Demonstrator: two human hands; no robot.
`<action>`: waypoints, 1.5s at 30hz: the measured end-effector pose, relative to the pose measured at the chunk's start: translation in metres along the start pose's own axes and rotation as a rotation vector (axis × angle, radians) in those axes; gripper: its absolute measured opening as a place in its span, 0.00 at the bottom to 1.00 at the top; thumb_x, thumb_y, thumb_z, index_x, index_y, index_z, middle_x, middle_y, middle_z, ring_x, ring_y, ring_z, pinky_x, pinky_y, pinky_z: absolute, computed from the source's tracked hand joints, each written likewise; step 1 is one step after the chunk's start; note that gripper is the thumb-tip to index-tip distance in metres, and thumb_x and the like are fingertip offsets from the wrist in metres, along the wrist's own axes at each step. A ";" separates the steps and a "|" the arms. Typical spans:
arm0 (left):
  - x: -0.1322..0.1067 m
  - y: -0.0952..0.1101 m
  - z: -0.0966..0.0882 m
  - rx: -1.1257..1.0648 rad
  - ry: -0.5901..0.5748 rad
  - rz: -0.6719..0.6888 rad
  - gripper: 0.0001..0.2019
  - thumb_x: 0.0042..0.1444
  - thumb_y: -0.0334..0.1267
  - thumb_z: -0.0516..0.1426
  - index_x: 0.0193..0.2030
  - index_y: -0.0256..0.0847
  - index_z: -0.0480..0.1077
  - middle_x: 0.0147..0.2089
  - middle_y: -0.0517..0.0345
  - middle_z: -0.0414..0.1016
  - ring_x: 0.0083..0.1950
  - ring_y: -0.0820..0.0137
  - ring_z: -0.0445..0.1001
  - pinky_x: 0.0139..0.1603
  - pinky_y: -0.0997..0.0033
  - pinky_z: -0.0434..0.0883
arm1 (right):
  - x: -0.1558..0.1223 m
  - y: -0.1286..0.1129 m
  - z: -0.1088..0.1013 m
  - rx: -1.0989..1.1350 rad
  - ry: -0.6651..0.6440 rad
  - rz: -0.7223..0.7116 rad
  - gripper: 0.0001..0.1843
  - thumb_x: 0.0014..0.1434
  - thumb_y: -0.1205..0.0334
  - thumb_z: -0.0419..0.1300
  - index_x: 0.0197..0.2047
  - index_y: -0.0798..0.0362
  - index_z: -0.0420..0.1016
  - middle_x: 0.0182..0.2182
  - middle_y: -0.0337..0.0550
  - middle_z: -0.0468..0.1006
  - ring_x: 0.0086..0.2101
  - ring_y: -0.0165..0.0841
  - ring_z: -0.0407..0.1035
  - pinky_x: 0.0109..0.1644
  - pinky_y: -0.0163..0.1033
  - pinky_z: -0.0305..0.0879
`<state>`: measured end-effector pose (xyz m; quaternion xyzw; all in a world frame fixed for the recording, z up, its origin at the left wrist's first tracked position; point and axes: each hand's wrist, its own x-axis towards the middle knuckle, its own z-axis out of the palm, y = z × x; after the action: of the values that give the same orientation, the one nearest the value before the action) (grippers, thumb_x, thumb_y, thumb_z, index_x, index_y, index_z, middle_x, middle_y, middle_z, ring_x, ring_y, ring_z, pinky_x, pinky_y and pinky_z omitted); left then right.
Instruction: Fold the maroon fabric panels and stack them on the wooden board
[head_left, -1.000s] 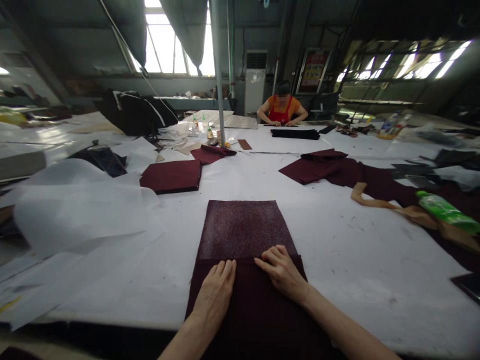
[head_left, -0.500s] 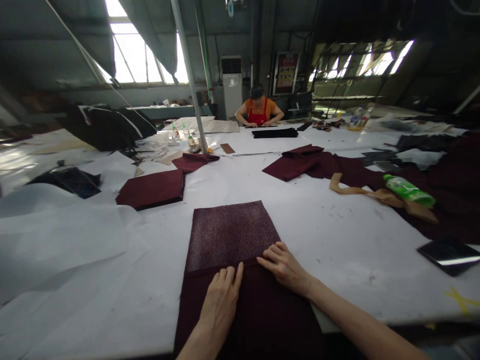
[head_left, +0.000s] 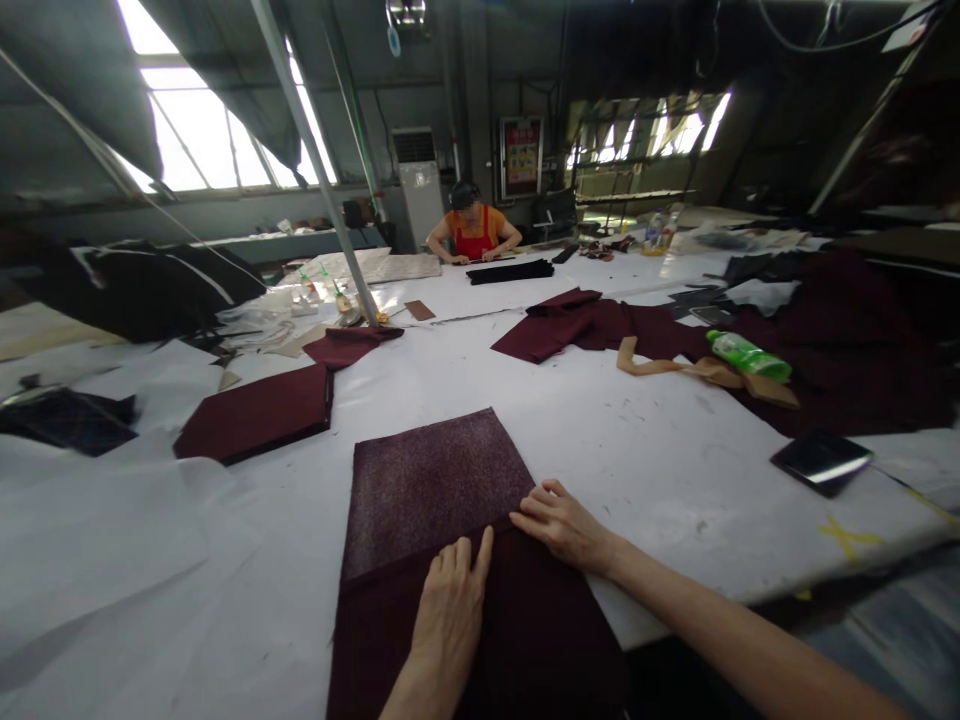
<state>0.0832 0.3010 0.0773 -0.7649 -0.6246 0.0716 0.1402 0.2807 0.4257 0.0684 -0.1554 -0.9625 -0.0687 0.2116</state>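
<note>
A dark maroon fabric piece (head_left: 431, 480) lies on the white table (head_left: 660, 470) in front of me, its near part folded over into a darker layer (head_left: 525, 630). My left hand (head_left: 450, 610) lies flat on the folded layer, fingers stretched toward the fold edge. My right hand (head_left: 561, 522) rests at the right end of the fold, fingers curled lightly on the cloth edge. Neither hand lifts anything.
A stack of maroon pieces (head_left: 255, 412) lies at the left, more maroon cloth (head_left: 585, 325) at the right with a green bottle (head_left: 746, 355) and a dark tablet (head_left: 821, 460). White paper sheets (head_left: 90, 540) cover the left. A person in orange (head_left: 472, 232) works at the far end.
My view has swung to the right, so everything shifted left in the picture. Both hands stay on the fold; the left hand's fingers have spread a little.
</note>
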 end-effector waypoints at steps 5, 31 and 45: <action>0.014 0.009 -0.005 0.094 -0.021 0.008 0.29 0.58 0.27 0.51 0.66 0.46 0.57 0.36 0.53 0.67 0.35 0.67 0.69 0.34 0.68 0.68 | -0.007 0.005 -0.003 -0.043 0.035 -0.019 0.12 0.65 0.68 0.53 0.51 0.57 0.70 0.34 0.43 0.72 0.39 0.34 0.63 0.50 0.44 0.54; 0.028 0.016 -0.014 0.091 -0.107 0.024 0.30 0.60 0.26 0.48 0.67 0.54 0.52 0.37 0.51 0.69 0.34 0.63 0.74 0.31 0.65 0.71 | 0.004 -0.047 -0.015 0.055 0.010 0.360 0.14 0.63 0.67 0.53 0.51 0.56 0.69 0.41 0.47 0.74 0.45 0.37 0.64 0.55 0.47 0.54; -0.103 -0.095 0.050 -0.027 0.245 -0.130 0.18 0.62 0.32 0.48 0.56 0.32 0.68 0.55 0.46 0.72 0.55 0.60 0.70 0.56 0.58 0.69 | -0.010 -0.056 0.010 -0.062 0.137 0.606 0.12 0.63 0.63 0.54 0.48 0.54 0.73 0.46 0.47 0.76 0.55 0.43 0.61 0.62 0.52 0.41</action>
<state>-0.0413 0.2237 0.0515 -0.7277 -0.6519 -0.0401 0.2095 0.2664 0.3720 0.0512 -0.4366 -0.8533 -0.0420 0.2818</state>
